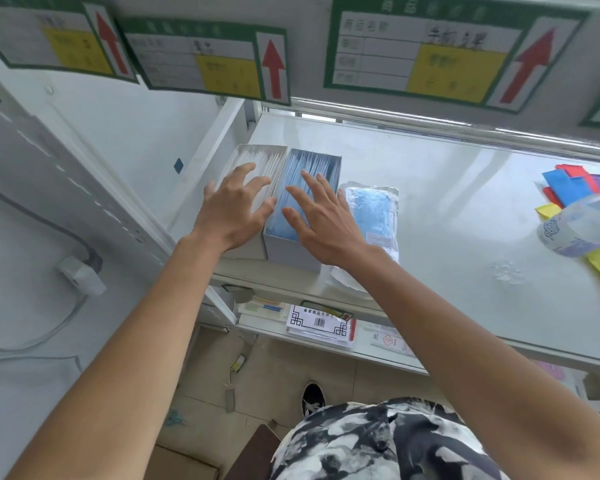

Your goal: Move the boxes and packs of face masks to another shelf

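Note:
Two open boxes stand side by side at the left end of the white shelf (447,209): a box of white masks (260,157) on the left and a box of blue masks (321,164) on the right. A clear plastic pack of blue masks (374,209) lies flat just right of them. My left hand (234,209) hovers over the white box with its fingers spread. Over the blue box my right hand (321,220) is also spread, its outer edge near the pack. Neither hand grips anything.
A plastic bottle (575,226) lies on coloured paper packets (568,185) at the shelf's right end. Labels with red arrows (274,69) hang from the shelf above. A lower shelf holds paper goods (321,323). A grey upright post (84,202) stands left.

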`<state>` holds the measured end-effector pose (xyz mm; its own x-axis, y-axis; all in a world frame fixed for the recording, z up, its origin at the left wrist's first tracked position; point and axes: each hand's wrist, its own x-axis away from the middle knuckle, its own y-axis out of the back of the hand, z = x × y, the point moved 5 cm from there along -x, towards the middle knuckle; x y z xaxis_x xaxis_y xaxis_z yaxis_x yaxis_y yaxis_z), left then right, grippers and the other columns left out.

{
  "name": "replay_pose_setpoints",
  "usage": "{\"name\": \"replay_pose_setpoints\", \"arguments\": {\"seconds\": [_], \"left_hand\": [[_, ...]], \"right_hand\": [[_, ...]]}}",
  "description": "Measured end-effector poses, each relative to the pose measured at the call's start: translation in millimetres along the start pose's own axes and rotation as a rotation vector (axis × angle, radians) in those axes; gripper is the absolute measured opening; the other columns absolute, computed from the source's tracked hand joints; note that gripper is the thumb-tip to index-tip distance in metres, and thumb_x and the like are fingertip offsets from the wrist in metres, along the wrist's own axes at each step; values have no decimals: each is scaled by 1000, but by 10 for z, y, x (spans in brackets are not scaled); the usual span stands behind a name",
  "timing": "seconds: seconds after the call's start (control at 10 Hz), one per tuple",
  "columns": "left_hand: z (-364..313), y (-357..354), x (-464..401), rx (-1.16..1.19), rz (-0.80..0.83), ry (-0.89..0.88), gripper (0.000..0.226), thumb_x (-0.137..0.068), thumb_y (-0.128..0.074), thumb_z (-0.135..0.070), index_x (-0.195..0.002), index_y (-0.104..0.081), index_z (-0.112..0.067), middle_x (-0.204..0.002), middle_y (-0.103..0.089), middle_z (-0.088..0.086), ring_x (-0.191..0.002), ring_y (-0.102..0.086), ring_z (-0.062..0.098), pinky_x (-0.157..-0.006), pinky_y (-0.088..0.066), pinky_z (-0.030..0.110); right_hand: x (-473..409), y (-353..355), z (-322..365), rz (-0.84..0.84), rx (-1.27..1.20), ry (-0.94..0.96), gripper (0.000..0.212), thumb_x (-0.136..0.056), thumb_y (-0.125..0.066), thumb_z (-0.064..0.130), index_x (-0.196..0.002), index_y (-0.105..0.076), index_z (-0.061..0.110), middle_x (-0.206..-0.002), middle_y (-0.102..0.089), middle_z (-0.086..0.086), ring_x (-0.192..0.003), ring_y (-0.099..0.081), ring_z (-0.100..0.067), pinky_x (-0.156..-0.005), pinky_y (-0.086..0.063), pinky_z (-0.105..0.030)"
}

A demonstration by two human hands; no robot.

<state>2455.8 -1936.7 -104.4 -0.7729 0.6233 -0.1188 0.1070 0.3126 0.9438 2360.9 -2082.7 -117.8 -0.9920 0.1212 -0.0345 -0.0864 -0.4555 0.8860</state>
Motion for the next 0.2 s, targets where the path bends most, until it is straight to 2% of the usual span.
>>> {"name": "replay_pose_setpoints", "arguments": {"seconds": [0.1, 0.2], "left_hand": [[-74, -10, 53, 3, -44, -17, 47, -102, -47, -47, -140, -60, -22, -161, -41, 9, -146, -41, 30, -117, -21, 70], [-256, -33, 151, 30, -63, -41, 50, -100, -44, -48, -140, -59, -22, -160, -42, 9, -146, -41, 29, -119, -21, 69]], "right_hand": [[98, 77, -47, -58, -31, 25, 55, -108, -33, 48, -158, -34, 23, -171, -13, -5, -158, -4, -25, -126, -10, -52], [268, 171, -134, -97, -73, 9, 54, -108, -35, 46, -156, -37, 23, -170, -18, -4, -157, -10, -25, -126, -16, -50]]}}
